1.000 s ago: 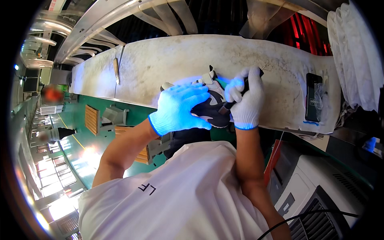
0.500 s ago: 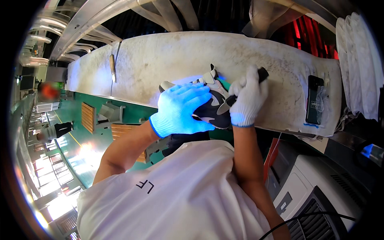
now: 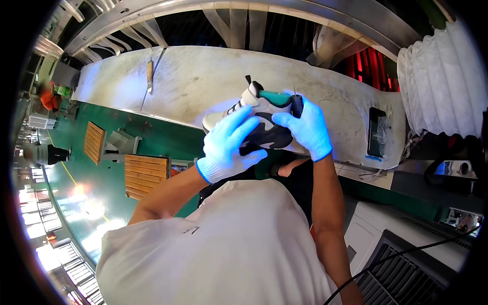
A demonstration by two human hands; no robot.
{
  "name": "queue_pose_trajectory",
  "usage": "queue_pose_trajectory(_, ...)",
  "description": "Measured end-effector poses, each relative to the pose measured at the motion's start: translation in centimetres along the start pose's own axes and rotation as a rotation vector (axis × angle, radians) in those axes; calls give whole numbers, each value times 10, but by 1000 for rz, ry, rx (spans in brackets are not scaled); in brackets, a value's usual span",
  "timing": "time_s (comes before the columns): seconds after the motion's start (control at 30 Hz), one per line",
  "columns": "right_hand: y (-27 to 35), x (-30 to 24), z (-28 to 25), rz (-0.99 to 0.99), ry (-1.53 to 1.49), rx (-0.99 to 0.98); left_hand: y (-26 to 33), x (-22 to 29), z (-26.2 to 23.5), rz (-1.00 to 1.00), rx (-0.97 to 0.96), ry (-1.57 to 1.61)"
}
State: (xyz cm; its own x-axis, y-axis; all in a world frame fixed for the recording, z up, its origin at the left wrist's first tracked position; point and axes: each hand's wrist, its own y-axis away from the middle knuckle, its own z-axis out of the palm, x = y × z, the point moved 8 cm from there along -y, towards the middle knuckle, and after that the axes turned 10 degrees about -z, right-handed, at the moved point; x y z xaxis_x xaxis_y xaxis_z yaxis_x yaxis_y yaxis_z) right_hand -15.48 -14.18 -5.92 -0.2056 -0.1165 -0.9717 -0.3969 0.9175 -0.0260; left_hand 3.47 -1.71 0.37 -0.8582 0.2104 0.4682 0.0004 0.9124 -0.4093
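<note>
A grey, white and black sneaker (image 3: 267, 122) with a teal-green insert (image 3: 277, 97) showing at its collar is at the table's front edge, toe to the left and side facing me. My left hand (image 3: 229, 145), in a white glove lit blue, rests on the sneaker's forefoot with fingers spread and thumb apart. At the heel, my gloved right hand (image 3: 310, 129) is closed around a black-handled tool (image 3: 297, 107). A thin tip sticks up from the tool; the rest is hidden by the hand. The right thumb touches the sneaker's side.
On the pale, stained table (image 3: 193, 76) lie a wooden-handled knife (image 3: 150, 76) at the far left and a black phone (image 3: 376, 132) beside clear plastic at the right. Clear strips (image 3: 236, 28) hang along the back. A white ribbed duct (image 3: 439, 86) stands right; slatted wooden tops (image 3: 147, 175) are left.
My right hand has moved slightly left to the sneaker's heel and turned the tool, whose blade earlier pointed at the shoe's side. My left fingers have slid down, uncovering more of the sneaker's upper.
</note>
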Motion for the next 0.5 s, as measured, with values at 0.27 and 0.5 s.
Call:
queue_pose_trajectory(0.27,56,34,12,-132,-190,39,-14,-27,24,-335,-306,-26)
queue_pose_trajectory(0.5,68,45,13,-16,-126,-1,-23,-27,25,-429,-377,92)
